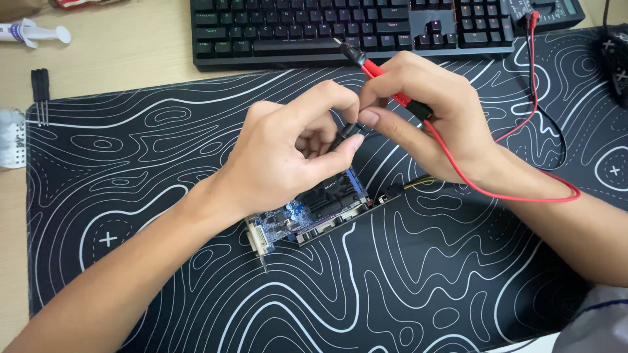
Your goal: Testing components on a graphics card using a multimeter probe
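Both hands meet above a blue circuit board (307,212) that lies on a black desk mat (163,163) with white contour lines, spread over the counter (118,59). The left hand (288,160) has its fingers curled shut around a black test probe (343,135), thumb and forefinger pinching it just above the board. The right hand (425,124) grips a red test probe (383,75), whose tip points far and left toward the black keyboard (353,29), and its forefinger touches the black probe too. A red lead (523,193) loops to the right across the mat and runs up to a meter (549,10) at the far right edge. A white syringe (33,33) lies at the far left. As I judge it, the chief risk is a slip: with both hands crowded on one probe, the tip could skid across the board and bridge neighbouring contacts, and the loose red lead could snag the wrist and tug the other probe.
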